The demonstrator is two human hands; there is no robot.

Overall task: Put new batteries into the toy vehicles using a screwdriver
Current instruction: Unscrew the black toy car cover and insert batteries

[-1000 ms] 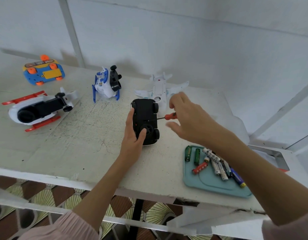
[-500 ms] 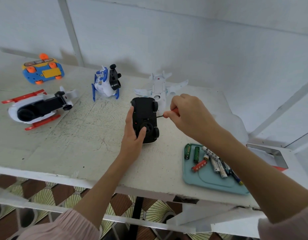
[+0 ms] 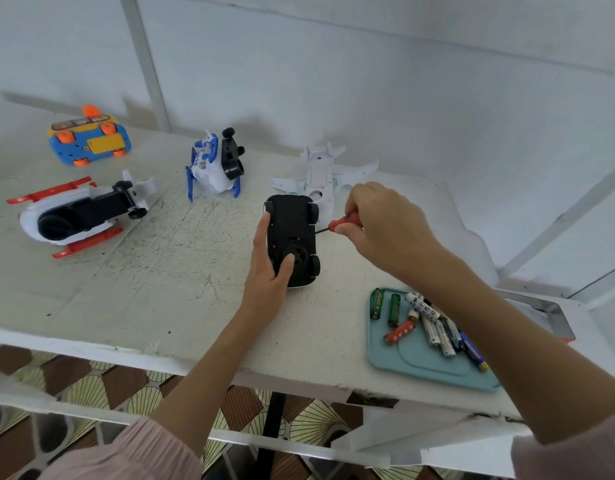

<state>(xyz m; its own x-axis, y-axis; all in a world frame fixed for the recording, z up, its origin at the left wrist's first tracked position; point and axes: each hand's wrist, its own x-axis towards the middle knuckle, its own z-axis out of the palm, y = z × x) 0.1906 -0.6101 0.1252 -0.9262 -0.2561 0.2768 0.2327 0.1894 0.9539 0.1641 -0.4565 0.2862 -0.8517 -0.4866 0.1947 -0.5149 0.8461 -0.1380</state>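
A black toy car [image 3: 293,223] lies upside down at the middle of the white table [image 3: 160,282]. My left hand [image 3: 269,271] grips its near end, thumb on the underside, fingers along its left side. My right hand [image 3: 382,230] pinches a small red-handled screwdriver [image 3: 342,223], whose thin tip touches the car's underside from the right. A teal tray [image 3: 420,362] at the front right holds several loose batteries [image 3: 423,320], partly hidden by my right forearm.
A white toy plane [image 3: 325,174] lies just behind the car. A blue-and-white toy [image 3: 214,166] stands at the back middle, a blue-and-orange car [image 3: 89,140] at the back left, and a white-and-red helicopter [image 3: 77,213] on the left. The table's front edge is close.
My right hand has closed round the screwdriver's handle and brought its tip onto the car's underside. My left hand and the car have stayed in place.
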